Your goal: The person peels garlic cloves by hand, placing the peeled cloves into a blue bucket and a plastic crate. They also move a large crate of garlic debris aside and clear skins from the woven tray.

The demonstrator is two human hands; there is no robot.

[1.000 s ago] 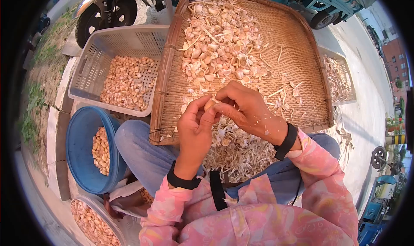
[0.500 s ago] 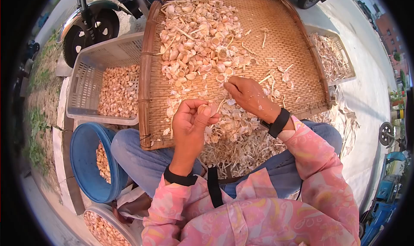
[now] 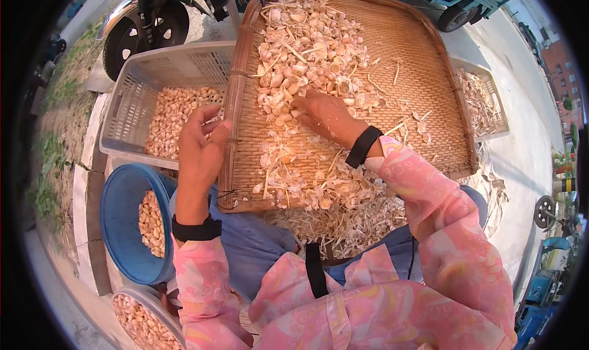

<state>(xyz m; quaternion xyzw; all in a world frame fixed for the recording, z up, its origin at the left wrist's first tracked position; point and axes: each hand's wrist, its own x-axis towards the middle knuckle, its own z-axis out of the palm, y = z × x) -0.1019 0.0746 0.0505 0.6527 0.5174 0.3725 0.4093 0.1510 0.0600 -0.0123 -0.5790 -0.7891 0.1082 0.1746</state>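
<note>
My left hand [image 3: 201, 150] is over the near right corner of the pale plastic crate [image 3: 132, 107], beside the tray's left rim. Its thumb and fingers are apart, with nothing seen between them. Peeled-looking garlic cloves [image 3: 175, 120] lie in that crate. On the woven bamboo tray [image 3: 408, 46], my right hand [image 3: 328, 118] reaches to the near edge of a heap of garlic cloves [image 3: 313, 49]. Its fingers are bent and pinched at a garlic clove [image 3: 283, 108]; the fingertips are partly hidden. Papery garlic skins [image 3: 325, 181] cover the tray's near edge.
A blue bucket [image 3: 119, 227] and a white tub [image 3: 126, 298], both holding cloves, stand at the left. Another crate [image 3: 506, 120] with skins and stems is right of the tray. Skins [image 3: 343, 227] pile between my legs. A vehicle wheel [image 3: 147, 34] stands behind the left crate.
My left hand has moved left from above the tray to the crate, and the garlic piece in its fingers is gone. My right hand has moved left and farther into the clove heap.
</note>
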